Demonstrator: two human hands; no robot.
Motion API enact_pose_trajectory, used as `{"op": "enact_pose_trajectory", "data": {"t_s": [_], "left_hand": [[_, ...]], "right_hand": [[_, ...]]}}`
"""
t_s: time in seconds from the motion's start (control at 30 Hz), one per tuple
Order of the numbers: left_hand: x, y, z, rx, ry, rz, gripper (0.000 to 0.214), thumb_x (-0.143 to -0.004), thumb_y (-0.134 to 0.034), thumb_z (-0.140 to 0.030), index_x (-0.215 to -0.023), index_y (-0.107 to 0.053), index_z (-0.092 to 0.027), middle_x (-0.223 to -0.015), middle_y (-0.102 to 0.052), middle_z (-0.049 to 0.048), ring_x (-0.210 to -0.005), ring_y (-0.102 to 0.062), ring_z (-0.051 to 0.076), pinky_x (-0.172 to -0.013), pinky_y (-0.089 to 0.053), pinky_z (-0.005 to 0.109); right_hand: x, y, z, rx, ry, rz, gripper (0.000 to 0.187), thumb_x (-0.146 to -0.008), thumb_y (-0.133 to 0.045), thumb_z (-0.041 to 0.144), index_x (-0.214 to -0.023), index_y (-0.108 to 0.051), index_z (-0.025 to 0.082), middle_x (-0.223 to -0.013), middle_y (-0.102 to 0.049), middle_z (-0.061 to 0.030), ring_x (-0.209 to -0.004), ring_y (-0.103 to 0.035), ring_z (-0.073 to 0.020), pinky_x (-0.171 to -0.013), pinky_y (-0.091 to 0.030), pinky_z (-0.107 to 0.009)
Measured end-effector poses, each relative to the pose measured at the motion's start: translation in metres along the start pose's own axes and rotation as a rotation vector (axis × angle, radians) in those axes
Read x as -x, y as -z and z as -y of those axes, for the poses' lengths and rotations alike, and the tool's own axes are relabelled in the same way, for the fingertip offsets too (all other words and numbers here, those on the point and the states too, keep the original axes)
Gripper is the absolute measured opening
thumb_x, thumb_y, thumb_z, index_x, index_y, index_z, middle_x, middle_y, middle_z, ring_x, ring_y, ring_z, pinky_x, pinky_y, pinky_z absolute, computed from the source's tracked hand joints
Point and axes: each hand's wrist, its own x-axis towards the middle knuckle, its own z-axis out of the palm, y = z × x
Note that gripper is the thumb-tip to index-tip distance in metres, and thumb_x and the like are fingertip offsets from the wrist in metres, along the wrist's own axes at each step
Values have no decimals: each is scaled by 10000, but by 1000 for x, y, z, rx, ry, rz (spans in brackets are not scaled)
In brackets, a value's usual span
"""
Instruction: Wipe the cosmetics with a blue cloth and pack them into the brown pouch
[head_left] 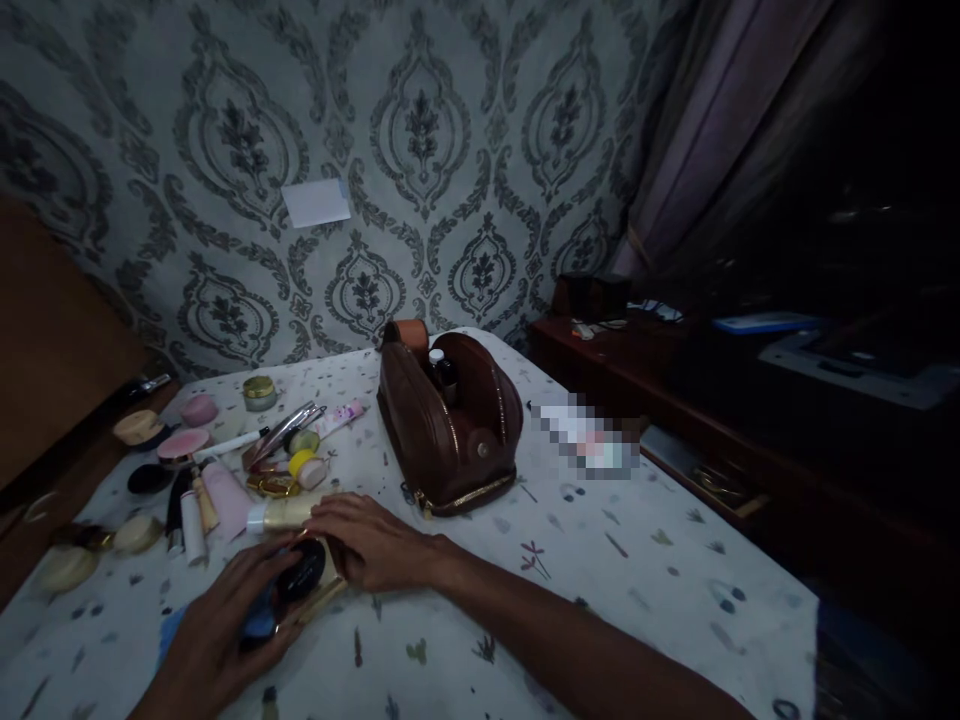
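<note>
My left hand (pixel 225 625) curls around a round black compact (pixel 301 582) and something blue under it, near the front of the table. My right hand (pixel 371 540) rests palm down beside it, fingers together, touching a gold-edged flat case (pixel 324 592) under the compact and lying next to a cream tube (pixel 279 515). A brown leather cosmetic bag (pixel 450 420) stands open just beyond my right hand, with a dark bottle (pixel 442 372) sticking out of it.
Several cosmetics lie scattered at the left: pink compact (pixel 182 445), pink tube (pixel 225 497), green-lidded jar (pixel 259 392), lipsticks, pens. The table has a white patterned cloth (pixel 600 560). A dark wooden sideboard (pixel 675 400) stands to the right; patterned wallpaper behind.
</note>
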Motion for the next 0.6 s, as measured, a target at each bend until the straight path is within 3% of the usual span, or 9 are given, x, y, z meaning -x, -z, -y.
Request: {"op": "enact_pose_trajectory", "data": {"t_s": [0.13, 0.23, 0.4, 0.5, 0.6], "left_hand": [[15, 9, 3, -41, 45, 62, 677, -801, -660, -528, -1419, -446, -352, -1424, -548, 74, -1254, -561, 302, -994, -524, 412], [30, 16, 6, -108, 131, 39, 645, -860, -580, -514, -1452, -406, -327, -1459, -509, 78, -1299, -513, 306, -1019, -495, 443], [49, 22, 7, -189, 244, 52, 397, -922, -510, -421, -1292, -569, -288, -1260, -650, 73, -1122, -628, 260, -907, -550, 379], [46, 24, -1, -108, 261, 34, 320, -958, -450, -356, -1230, -592, -265, -1083, -688, 66, -973, -666, 217, -811, -567, 304], [33, 24, -14, -30, 234, 49, 385, -965, -425, -323, -1335, -526, -285, -1109, -654, 74, -984, -652, 212, -797, -563, 291]], "right_hand": [[0, -1, 2, -15, -14, -91, 303, -894, -475, 86, -1145, -631, 154, -1198, -657, -132, -1201, -545, -199, -1054, -420, -373], [-1, 3, 4, -60, -7, -98, 202, -959, -523, 246, -1101, -634, 154, -1100, -676, -116, -1094, -579, -203, -999, -447, -371], [-1, 3, 8, -8, 94, 14, 640, -766, -751, 520, -1265, -572, 162, -1152, -625, -115, -1099, -529, -240, -989, -430, -388], [0, -1, 8, 29, 99, 23, 678, -775, -737, 526, -1310, -546, 156, -1186, -597, -130, -1108, -496, -250, -991, -423, -404], [0, -4, 8, 31, 80, 28, 640, -792, -716, 523, -1296, -554, 164, -1173, -592, -130, -1091, -492, -254, -977, -433, -421]]}}
